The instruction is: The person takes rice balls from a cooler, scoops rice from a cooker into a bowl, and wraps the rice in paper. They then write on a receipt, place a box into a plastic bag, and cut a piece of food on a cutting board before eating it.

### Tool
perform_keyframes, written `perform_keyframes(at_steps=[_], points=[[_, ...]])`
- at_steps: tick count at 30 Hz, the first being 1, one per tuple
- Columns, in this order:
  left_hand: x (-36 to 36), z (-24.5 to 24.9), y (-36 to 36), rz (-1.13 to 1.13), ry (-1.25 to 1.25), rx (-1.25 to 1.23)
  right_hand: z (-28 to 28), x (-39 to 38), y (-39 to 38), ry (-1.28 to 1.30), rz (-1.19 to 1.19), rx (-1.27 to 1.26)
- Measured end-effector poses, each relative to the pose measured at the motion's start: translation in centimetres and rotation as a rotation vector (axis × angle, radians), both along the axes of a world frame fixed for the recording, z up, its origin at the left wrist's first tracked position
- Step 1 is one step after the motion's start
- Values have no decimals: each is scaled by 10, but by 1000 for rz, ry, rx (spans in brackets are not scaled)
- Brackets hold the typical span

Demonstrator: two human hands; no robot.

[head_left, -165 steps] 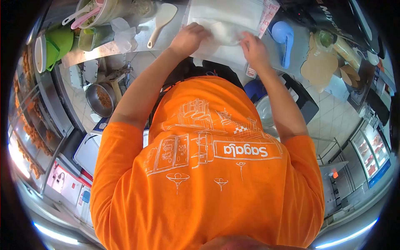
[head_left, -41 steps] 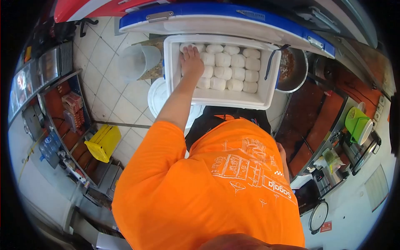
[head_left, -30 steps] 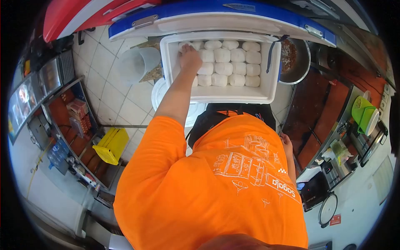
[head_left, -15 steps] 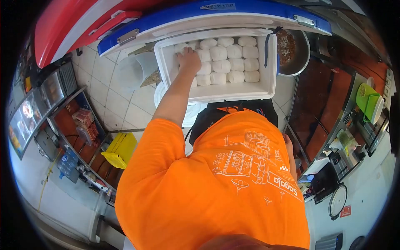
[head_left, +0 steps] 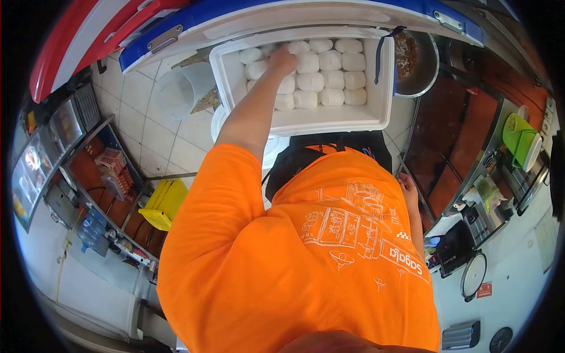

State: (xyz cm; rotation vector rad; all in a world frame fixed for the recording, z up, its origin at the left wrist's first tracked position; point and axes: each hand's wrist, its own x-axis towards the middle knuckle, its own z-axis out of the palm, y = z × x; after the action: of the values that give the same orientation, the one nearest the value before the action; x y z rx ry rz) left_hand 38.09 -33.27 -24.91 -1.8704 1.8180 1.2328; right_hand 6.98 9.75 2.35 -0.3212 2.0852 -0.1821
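Observation:
A white cooler box (head_left: 321, 120) with its blue-edged lid (head_left: 235, 17) raised holds rows of rounded white balls (head_left: 308, 80) that look like dough. My left hand (head_left: 283, 60) reaches down at the back of the box, among the balls on its left side. Its fingers point away from me and are hidden behind the hand and the balls. Beside my right hip hangs my right hand (head_left: 408, 185), away from the box, fingers loosely bent and apart. Orange cloth (head_left: 306, 265) covers my body.
Right of the box stands a metal pot (head_left: 428, 73) with reddish-brown contents. On the left are a pale bucket-like container (head_left: 197, 88) and a yellow crate (head_left: 163, 206). Brown-shelved counters (head_left: 450, 141) flank both sides. A strap (head_left: 381, 56) hangs over the box's right rim.
My left hand has moved right along the back of the box, uncovering balls at the left corner. More of my right hand shows. The whole view has shifted slightly.

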Motion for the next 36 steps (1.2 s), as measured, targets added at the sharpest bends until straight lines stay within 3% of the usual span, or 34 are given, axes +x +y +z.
perform_keyframes(at_steps=[2, 6, 8, 15, 18, 20, 21, 23, 27, 33, 36], points=[[0, 2, 9, -33, 110, -128, -9, 1, 7, -55, -9, -9], [-1, 31, 2, 11, 77, -21, -13, -5, 13, -103, 5, -6], [-3, 39, -4, -6, -142, 19, -12, -9, 18, -43, -14, -20], [-14, 37, 7, -101, -23, -38, -13, -12, 23, -51, -9, -14], [20, 26, -13, -203, 81, -8, -15, -8, 26, -52, -37, 65], [35, 12, -21, -569, -3, -129, -4, -2, 14, -47, 35, 103], [35, 9, -23, -577, 3, -121, 1, 1, 11, -45, 26, 112], [29, 15, -38, -856, -100, 69, 5, 5, 4, -46, -25, 24], [20, 22, -42, -978, -175, 106, 6, 7, 14, -50, -49, 28], [-1, 32, -40, -903, -266, 151, -8, 23, 36, -87, -163, 2], [-16, 25, -38, -1057, -456, 96, -6, 29, 38, -50, -147, 5]])
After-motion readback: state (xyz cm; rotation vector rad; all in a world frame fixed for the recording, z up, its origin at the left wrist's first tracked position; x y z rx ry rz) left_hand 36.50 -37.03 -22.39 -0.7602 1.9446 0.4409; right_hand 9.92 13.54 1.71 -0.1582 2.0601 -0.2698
